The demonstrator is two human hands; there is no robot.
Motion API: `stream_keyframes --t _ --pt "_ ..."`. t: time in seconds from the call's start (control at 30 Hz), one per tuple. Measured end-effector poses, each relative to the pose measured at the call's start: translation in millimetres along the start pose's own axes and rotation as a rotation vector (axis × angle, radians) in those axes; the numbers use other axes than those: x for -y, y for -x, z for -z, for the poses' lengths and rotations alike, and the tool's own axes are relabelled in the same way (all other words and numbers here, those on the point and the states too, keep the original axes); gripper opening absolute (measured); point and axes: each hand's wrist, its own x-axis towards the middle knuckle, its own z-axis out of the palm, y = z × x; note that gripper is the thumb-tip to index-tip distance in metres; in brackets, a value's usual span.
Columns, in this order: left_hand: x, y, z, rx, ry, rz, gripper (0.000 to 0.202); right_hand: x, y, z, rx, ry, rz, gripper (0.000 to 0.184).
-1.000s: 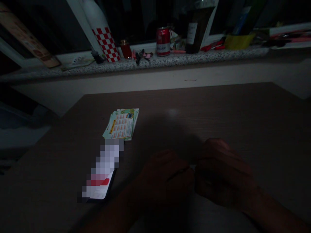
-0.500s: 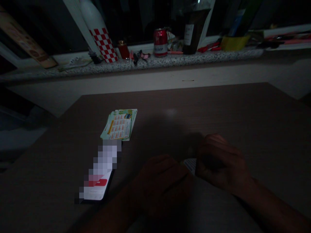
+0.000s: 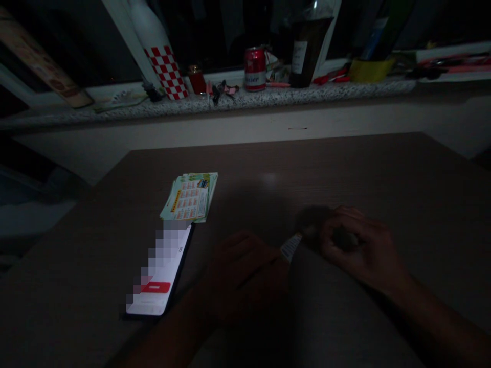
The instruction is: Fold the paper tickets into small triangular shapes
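Observation:
The scene is very dark. My left hand point(image 3: 245, 273) rests on the brown table point(image 3: 345, 168) with its fingers curled, pressing down a paper ticket point(image 3: 290, 247) whose pale printed corner shows between my hands. My right hand point(image 3: 358, 248) is closed in a pinch at that ticket's upper edge, with a small dark object, too dim to name, between its fingertips. Left of my hands lies a lit phone point(image 3: 163, 273), and just beyond it a small stack of colourful printed tickets point(image 3: 191, 197).
A speckled stone sill point(image 3: 238, 99) runs along the back, crowded with a red can point(image 3: 255, 69), a dark bottle point(image 3: 305, 51), a red-and-white checked bottle point(image 3: 163, 61), a small red jar point(image 3: 197, 79), keys and a yellow item point(image 3: 368, 69).
My right hand has moved up and to the right away from my left hand, and the ticket's pale corner has come into sight between them. My left hand shifted slightly left.

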Motion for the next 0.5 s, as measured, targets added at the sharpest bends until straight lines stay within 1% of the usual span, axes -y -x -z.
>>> stream_keyframes --t 0.13,0.27,0.33,0.4,0.5 --pt "0 -4 -1.4 -0.039 -0.085 0.029 0.005 9 1 -3 0.030 -0.059 0.027 0.011" --pt "-4 -6 -7.7 -0.038 -0.121 0.084 0.003 26 5 -10 0.083 -0.226 0.043 0.017" --pt "-5 -6 -11.8 -0.042 -0.130 0.108 0.002 33 6 -12 0.104 -0.282 0.044 0.017" --pt "-7 -5 -15.2 -0.062 -0.144 0.122 0.006 36 6 -13 0.084 -0.321 0.033 0.016" --pt "-8 -4 -18.4 -0.060 -0.126 0.167 0.015 36 6 -14 0.049 -0.341 0.019 0.018"
